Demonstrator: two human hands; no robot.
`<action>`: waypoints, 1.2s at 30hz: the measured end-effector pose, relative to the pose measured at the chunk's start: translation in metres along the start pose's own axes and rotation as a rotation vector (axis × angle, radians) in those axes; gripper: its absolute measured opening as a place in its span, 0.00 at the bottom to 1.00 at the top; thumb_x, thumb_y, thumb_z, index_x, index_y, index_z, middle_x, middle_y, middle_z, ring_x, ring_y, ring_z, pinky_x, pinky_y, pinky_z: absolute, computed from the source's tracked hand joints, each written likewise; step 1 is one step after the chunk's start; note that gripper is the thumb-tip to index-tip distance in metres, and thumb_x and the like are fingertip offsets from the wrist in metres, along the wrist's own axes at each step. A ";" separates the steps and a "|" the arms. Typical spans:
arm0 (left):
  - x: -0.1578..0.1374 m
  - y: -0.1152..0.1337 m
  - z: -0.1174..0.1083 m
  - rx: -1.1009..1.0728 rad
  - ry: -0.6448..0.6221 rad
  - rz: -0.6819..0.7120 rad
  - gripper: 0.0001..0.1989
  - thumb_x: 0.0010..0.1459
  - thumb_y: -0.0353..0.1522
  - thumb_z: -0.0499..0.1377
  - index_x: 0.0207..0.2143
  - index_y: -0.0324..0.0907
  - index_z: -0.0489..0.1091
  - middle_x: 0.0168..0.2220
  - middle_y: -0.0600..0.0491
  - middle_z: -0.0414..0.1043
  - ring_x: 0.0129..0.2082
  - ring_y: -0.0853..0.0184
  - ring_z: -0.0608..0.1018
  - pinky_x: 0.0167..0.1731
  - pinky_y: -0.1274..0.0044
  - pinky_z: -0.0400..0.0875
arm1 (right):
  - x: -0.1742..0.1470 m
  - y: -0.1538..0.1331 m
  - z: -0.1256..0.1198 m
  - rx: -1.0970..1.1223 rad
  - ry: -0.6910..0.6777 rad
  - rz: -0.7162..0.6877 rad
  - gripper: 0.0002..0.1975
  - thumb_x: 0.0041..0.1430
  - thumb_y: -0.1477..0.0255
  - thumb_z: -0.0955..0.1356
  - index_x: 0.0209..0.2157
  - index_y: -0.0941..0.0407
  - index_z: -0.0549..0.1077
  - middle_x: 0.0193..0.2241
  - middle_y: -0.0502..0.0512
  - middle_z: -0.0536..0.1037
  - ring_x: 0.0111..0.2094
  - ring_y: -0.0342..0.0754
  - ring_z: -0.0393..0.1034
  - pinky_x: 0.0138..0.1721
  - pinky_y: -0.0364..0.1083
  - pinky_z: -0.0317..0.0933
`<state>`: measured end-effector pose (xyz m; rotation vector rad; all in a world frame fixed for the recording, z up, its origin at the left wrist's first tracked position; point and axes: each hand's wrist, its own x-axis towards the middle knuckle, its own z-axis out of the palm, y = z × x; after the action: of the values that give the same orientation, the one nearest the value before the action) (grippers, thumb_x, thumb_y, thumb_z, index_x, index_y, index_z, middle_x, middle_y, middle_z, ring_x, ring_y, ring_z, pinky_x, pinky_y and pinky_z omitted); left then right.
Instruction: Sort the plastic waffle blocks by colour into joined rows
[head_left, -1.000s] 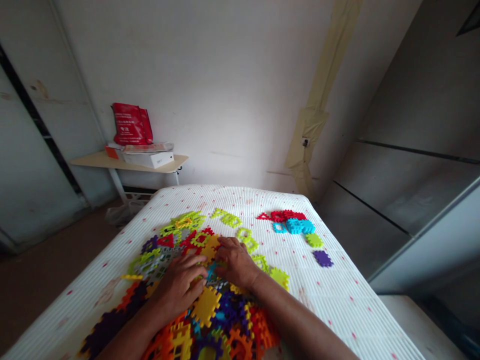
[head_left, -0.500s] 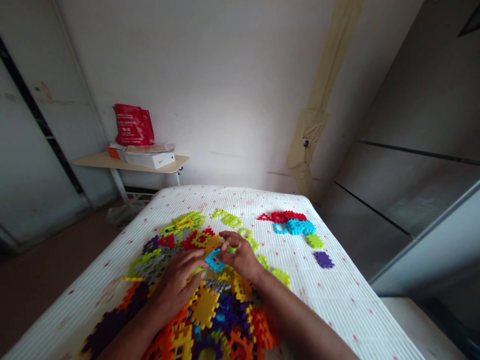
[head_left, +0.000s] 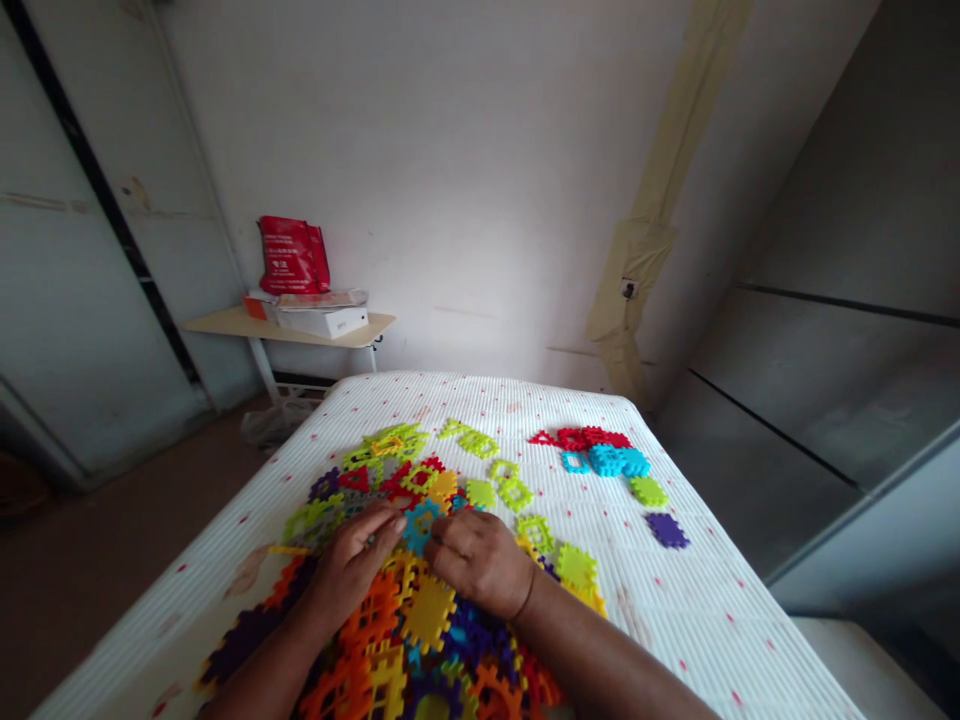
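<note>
A light-blue interlocking plastic piece (head_left: 421, 522) with notched edges and cut-out openings sits between my two hands, above the pile. My left hand (head_left: 358, 555) is closed, its thumb and fingertips pinched at the piece's left edge. My right hand (head_left: 481, 562) has curled fingers at the right edge, which hide that side. Under and around the hands lies a heap of similar pieces, among them a solid yellow square (head_left: 429, 610), orange frames (head_left: 369, 612) and dark purple pieces (head_left: 251, 630).
On the right of the white, red-dotted bed cover (head_left: 480, 395) are red pieces (head_left: 592, 438), blue pieces (head_left: 616, 460), a green square (head_left: 648, 491) and a purple square (head_left: 667, 531). Green pieces (head_left: 516, 493) lie beyond my right hand. A side table (head_left: 217, 320) holds a red bag (head_left: 292, 257).
My right hand has turned and curled its fingers down at the blue piece, and my left hand has closed at its other side. The whole view has shifted slightly.
</note>
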<state>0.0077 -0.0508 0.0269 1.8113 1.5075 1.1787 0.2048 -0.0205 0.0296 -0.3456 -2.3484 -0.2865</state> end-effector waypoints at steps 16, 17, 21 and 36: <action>0.000 -0.001 0.002 -0.005 0.023 -0.095 0.19 0.52 0.47 0.52 0.24 0.42 0.71 0.24 0.54 0.73 0.28 0.65 0.75 0.31 0.79 0.70 | 0.006 -0.007 -0.001 0.194 -0.192 0.595 0.19 0.53 0.62 0.67 0.44 0.56 0.66 0.38 0.56 0.70 0.40 0.50 0.64 0.40 0.46 0.62; 0.000 -0.001 0.002 -0.004 0.025 -0.097 0.19 0.52 0.48 0.53 0.24 0.43 0.71 0.23 0.54 0.74 0.27 0.64 0.75 0.30 0.79 0.71 | 0.007 -0.008 -0.002 0.182 -0.209 0.599 0.18 0.54 0.62 0.67 0.44 0.56 0.66 0.37 0.56 0.69 0.40 0.50 0.64 0.41 0.46 0.62; 0.001 0.001 0.002 -0.037 0.042 -0.120 0.20 0.50 0.49 0.54 0.26 0.43 0.74 0.25 0.54 0.76 0.29 0.62 0.78 0.30 0.79 0.72 | 0.008 -0.010 -0.002 0.163 -0.210 0.607 0.18 0.53 0.62 0.68 0.43 0.56 0.65 0.37 0.55 0.69 0.38 0.50 0.64 0.39 0.46 0.62; 0.001 0.005 0.004 -0.028 -0.008 -0.153 0.22 0.50 0.49 0.54 0.32 0.42 0.76 0.33 0.50 0.79 0.38 0.59 0.79 0.40 0.75 0.73 | 0.007 -0.003 0.004 0.072 -0.089 0.534 0.20 0.47 0.68 0.66 0.44 0.58 0.67 0.35 0.57 0.70 0.37 0.50 0.64 0.40 0.47 0.63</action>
<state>0.0135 -0.0507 0.0298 1.6484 1.5869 1.1120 0.1964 -0.0213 0.0319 -0.9399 -2.2427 0.0717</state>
